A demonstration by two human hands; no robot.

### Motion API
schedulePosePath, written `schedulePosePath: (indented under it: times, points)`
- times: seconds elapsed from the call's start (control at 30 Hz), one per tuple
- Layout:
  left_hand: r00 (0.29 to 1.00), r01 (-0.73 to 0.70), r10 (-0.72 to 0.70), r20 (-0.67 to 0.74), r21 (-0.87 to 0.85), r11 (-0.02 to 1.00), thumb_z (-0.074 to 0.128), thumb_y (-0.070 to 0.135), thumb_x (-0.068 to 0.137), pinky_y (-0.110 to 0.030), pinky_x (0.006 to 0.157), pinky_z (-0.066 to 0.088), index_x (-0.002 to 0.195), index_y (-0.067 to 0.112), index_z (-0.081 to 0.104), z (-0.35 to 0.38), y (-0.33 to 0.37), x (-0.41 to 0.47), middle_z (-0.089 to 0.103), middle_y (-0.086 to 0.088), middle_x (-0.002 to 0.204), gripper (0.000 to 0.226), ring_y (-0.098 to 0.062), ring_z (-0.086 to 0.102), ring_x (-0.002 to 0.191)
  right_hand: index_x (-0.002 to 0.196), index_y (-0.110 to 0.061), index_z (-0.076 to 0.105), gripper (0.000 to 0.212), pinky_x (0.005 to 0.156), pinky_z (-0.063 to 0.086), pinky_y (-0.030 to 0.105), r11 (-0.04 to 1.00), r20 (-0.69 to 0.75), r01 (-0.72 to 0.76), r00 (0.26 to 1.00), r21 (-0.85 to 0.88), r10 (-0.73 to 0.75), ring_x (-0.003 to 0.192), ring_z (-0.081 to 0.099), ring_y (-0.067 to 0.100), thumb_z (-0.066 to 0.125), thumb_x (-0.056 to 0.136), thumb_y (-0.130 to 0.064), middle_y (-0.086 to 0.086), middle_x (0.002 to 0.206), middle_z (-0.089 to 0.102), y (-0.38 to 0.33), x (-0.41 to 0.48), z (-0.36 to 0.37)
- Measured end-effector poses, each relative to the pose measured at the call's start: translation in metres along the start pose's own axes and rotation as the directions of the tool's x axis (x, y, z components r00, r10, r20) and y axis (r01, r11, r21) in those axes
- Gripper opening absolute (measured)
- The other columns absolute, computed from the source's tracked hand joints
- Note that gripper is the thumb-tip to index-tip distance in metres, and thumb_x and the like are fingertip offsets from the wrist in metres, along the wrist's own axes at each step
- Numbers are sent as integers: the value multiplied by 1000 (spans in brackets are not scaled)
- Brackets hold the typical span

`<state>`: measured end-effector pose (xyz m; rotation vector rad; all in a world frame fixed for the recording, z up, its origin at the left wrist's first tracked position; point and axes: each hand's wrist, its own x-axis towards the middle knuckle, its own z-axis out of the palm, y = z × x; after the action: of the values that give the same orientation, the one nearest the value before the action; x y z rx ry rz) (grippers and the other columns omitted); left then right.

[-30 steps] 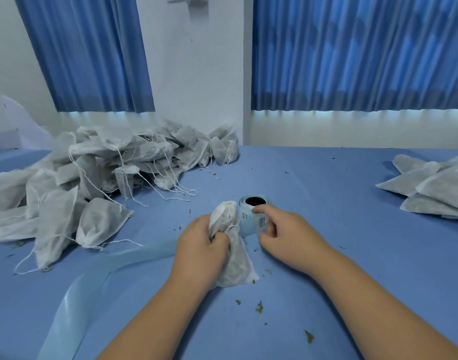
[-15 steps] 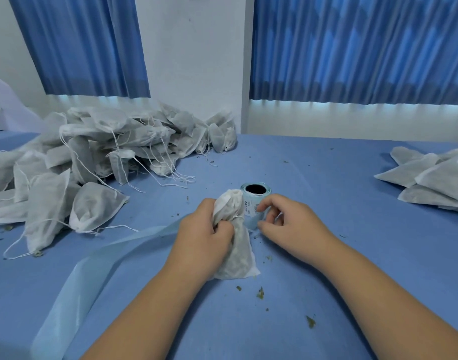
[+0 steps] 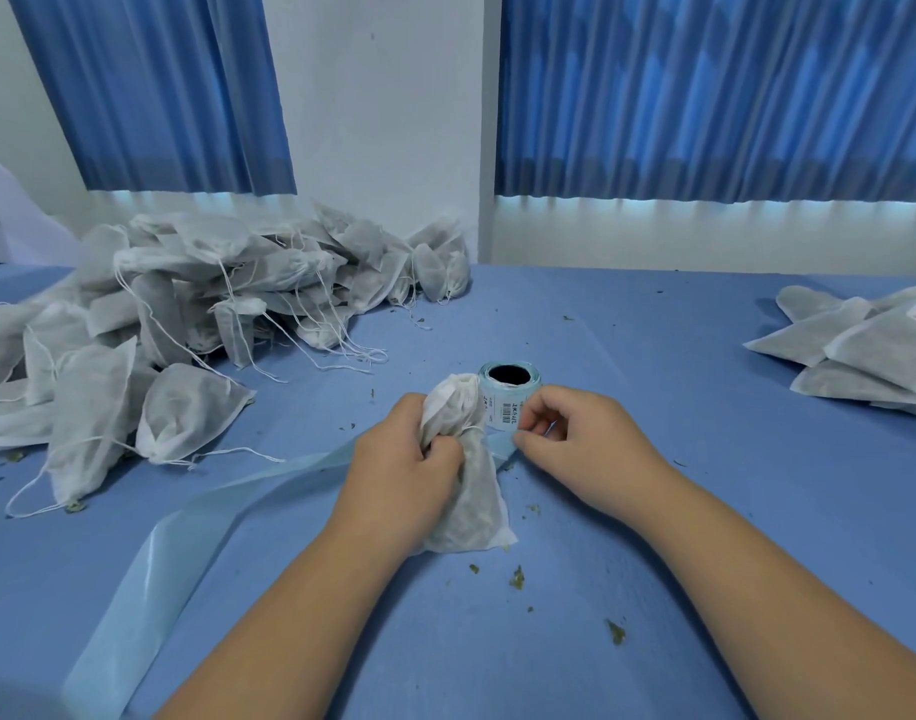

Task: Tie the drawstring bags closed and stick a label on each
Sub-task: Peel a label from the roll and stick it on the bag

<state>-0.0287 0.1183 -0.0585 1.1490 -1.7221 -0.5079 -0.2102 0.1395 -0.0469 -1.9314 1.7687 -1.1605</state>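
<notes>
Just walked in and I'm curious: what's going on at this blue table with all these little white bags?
A person's left hand grips the neck of a small white fabric drawstring bag, while the right hand pinches at the pale blue roll of printed labels just behind it. A big heap of white bags with loose strings lies to the left; a smaller stack, one visibly labelled, lies to the right.

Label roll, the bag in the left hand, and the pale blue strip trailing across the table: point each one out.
label roll [image 3: 503,405], head view, printed side wall.
bag [image 3: 475,506], head view, filled lower body.
pale blue strip [image 3: 180,558], head view, mid-length.
</notes>
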Motion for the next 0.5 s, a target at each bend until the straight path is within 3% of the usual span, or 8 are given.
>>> schedulePosePath:
  times: [0.13, 0.3, 0.5]
  points:
    - [1000, 18, -18, 7, 7, 1000, 53, 9, 84, -10, 48, 33, 65, 26, 37, -1, 0, 1, 41, 8, 58, 30, 6, 44, 52, 69, -27, 62, 22, 57, 39, 5, 999, -9, -32, 999, 19, 32, 54, 50, -5, 72, 82, -13, -14, 63, 58, -3, -1, -4]
    - [1000, 17, -17, 12, 10, 1000, 53, 8, 85, -10, 48, 33, 64, 26, 36, -1, 1, 1, 40, 9, 58, 32, 8, 43, 51, 73, -27, 65, 19, 62, 42, 7, 998, -6, -63, 998, 18, 63, 66, 60, 7, 71, 83, -12, -11, 68, 63, -4, -1, -7]
    - [1000, 31, -31, 6, 10, 999, 54, 10, 85, -10, 48, 33, 64, 27, 36, -1, 0, 1, 40, 10, 57, 33, 8, 43, 50, 70, -30, 64, 27, 59, 40, 4, 997, -12, -67, 998, 41, 68, 56, 52, -6, 67, 84, -6, -13, 67, 61, -4, -1, -6]
